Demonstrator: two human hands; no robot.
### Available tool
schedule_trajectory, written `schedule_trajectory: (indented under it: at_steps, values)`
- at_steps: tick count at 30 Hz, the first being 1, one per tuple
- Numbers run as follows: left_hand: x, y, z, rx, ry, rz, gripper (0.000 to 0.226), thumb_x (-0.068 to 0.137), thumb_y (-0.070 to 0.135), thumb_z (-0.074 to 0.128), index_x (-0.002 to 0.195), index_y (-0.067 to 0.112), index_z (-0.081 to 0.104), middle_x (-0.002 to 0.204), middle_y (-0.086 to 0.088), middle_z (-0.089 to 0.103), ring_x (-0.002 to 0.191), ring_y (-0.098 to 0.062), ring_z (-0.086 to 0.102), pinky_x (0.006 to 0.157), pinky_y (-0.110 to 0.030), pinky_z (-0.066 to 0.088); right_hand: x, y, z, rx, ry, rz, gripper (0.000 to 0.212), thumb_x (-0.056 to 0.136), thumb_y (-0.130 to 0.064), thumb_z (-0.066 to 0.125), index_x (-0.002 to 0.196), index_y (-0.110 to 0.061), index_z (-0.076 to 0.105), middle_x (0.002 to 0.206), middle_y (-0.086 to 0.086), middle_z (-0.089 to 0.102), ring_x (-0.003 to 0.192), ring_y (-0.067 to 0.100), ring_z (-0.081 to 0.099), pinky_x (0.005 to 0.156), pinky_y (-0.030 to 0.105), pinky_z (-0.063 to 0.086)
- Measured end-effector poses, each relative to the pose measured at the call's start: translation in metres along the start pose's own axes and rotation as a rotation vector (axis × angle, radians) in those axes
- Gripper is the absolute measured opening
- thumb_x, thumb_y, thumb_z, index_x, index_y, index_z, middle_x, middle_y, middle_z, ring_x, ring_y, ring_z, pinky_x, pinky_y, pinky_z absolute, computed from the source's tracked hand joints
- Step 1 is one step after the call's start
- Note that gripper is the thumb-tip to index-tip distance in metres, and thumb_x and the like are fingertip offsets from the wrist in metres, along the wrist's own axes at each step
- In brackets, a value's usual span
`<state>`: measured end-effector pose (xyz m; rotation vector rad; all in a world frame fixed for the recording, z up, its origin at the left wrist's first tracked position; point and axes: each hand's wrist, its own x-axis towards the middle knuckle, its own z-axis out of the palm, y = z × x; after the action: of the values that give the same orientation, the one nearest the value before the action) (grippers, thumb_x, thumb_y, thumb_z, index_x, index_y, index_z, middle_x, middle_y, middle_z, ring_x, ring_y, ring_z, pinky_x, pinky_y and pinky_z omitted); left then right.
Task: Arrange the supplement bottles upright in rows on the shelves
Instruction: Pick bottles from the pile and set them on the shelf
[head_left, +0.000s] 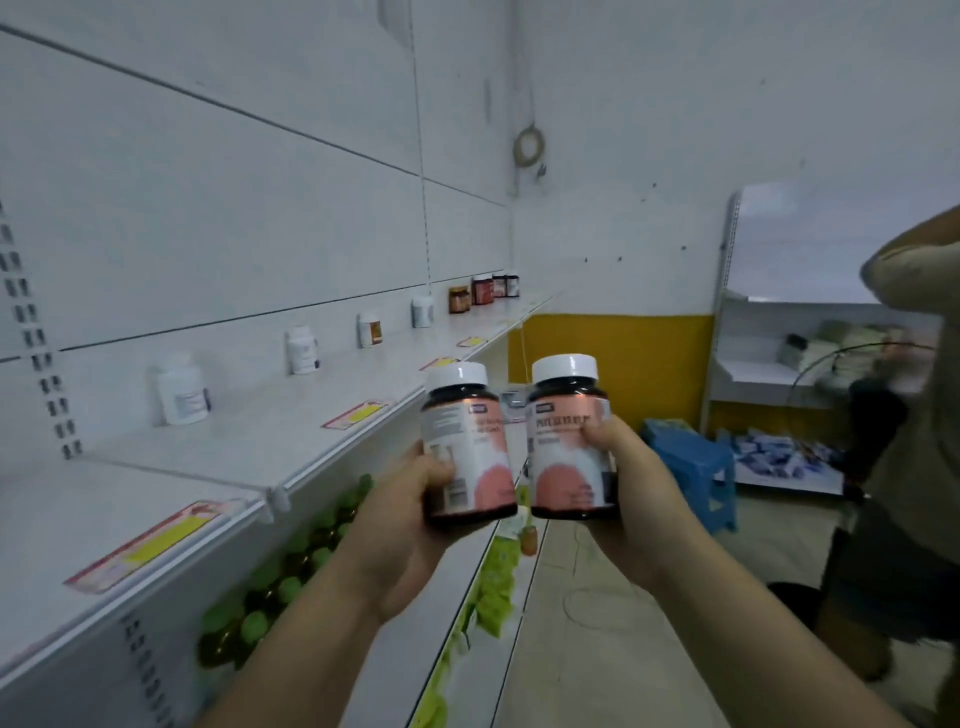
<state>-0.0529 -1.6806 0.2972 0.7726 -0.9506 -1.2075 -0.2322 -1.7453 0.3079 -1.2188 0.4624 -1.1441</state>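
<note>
A long white metal shelf (249, 441) was seen on the left. Two dark plastic bottles with pink labels and white caps were held upright in the air beside it, almost touching. The left bottle (467, 447) was wrapped low by the left grip (415, 499), the right bottle (569, 441) by the right grip (628, 483). They were judged light, stiff and smooth, best held round the middle.
</note>
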Motion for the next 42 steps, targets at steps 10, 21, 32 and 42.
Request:
schedule_trajectory:
  at_steps: [10,21,32,42]
  values:
    - [0.189,-0.044,0.058,0.058,0.037,0.091,0.063,0.065,0.005,0.057,0.127,0.014,0.047,0.117,-0.013,0.064,0.103,-0.031,0.064,0.077,-0.044,0.054,0.143,-0.027,-0.125,-0.09,0.068,-0.08,0.051,0.068,-0.03,0.071,0.117,-0.023,0.055,0.102,0.007,0.07,0.088,0.026,0.07,0.065,0.036,0.056]
    - [0.403,-0.094,0.052,0.21,0.024,0.172,0.031,0.083,0.006,0.058,0.112,0.014,0.057,0.104,-0.013,0.069,0.087,-0.028,0.068,0.071,-0.038,0.058,0.333,-0.004,-0.214,-0.244,0.125,-0.144,0.065,0.056,-0.042,0.077,0.115,-0.026,0.054,0.098,0.003,0.07,0.085,0.02,0.071,0.065,0.034,0.057]
    - [0.683,-0.136,0.051,0.12,0.017,0.131,0.029,0.081,0.009,0.059,0.107,0.021,0.057,0.097,-0.006,0.072,0.087,-0.024,0.07,0.077,-0.041,0.055,0.568,0.004,-0.348,-0.3,0.233,-0.176,0.052,0.063,-0.033,0.074,0.111,-0.032,0.054,0.097,0.001,0.07,0.084,0.021,0.071,0.068,0.039,0.058]
    - [0.894,-0.198,0.07,0.141,0.014,0.189,0.029,0.09,0.005,0.041,0.111,0.02,0.056,0.101,-0.007,0.071,0.091,-0.024,0.068,0.072,-0.04,0.057,0.765,0.018,-0.485,-0.284,0.158,-0.144,0.027,0.084,-0.02,0.059,0.107,-0.033,0.051,0.085,-0.006,0.072,0.077,0.013,0.071,0.06,0.031,0.056]
